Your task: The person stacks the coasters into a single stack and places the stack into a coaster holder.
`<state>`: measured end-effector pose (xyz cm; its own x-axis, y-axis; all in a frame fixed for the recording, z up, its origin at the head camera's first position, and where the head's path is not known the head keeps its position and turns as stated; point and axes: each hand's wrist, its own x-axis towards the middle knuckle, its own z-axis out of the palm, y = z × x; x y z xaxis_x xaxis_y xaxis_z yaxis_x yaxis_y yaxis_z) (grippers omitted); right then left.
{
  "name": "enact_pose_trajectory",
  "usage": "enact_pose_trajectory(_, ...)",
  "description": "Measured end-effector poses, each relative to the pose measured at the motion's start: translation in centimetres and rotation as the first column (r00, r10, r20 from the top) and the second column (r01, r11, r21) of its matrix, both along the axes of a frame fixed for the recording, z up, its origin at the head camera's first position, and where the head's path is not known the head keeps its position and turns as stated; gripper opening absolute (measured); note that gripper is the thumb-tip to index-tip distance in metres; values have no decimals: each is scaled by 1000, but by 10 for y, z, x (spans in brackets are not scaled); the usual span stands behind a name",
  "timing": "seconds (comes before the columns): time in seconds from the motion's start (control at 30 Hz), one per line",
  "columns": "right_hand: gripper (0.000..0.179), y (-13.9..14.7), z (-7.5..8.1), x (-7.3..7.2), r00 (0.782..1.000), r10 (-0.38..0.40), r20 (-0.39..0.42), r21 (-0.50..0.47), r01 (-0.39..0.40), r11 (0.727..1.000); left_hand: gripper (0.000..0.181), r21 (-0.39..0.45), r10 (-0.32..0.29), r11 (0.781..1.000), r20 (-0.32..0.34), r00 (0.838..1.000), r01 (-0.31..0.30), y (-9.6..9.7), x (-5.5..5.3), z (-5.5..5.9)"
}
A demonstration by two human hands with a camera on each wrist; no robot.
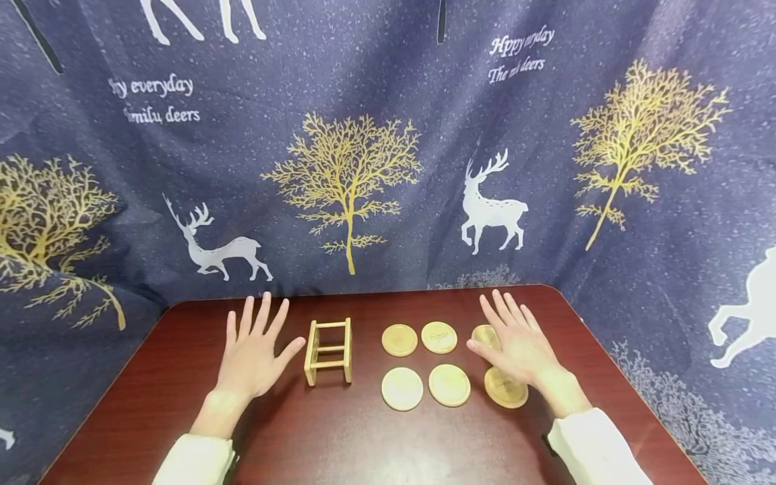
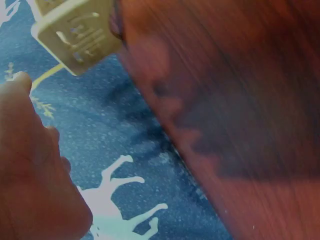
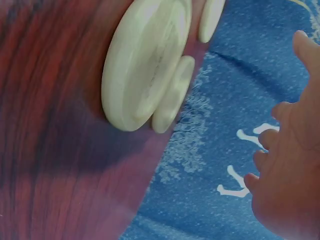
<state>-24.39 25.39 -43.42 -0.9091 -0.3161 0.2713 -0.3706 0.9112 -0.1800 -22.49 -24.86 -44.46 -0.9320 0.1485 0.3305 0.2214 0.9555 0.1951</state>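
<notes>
My left hand (image 1: pixel 251 353) is spread flat with straight fingers, left of a small wooden coaster rack (image 1: pixel 329 349) with two side panels joined by bars. In the left wrist view the rack (image 2: pixel 82 35) shows carved lettering on its side, apart from the hand. Several round wooden coasters lie flat in two rows, one of them a pale front coaster (image 1: pixel 402 389). My right hand (image 1: pixel 518 340), fingers straight, hovers above the rightmost pair and partly hides the back coaster (image 1: pixel 485 335) and the front coaster (image 1: pixel 506 389). Neither hand holds anything. The right wrist view shows a coaster (image 3: pixel 142 65) close up.
A dark red wooden table (image 1: pixel 339 438) carries everything. Behind it and at both sides hangs a blue cloth (image 1: pixel 388 81) printed with white deer and golden trees, meeting the table's back edge.
</notes>
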Motion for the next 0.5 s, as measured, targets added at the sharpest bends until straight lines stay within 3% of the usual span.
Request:
enact_pose_trajectory(0.2, 96, -3, -2, 15, 999, 25, -21, -21, -26, 999, 84, 31, -6, 999, -5, 1000, 6, 11, 13, 5)
enact_pose_trajectory(0.5, 94, -6, -2, 33, 996, 54, -69, -60, -58, 997, 86, 127, -69, 989, -11, 998, 70, 28, 32, 11)
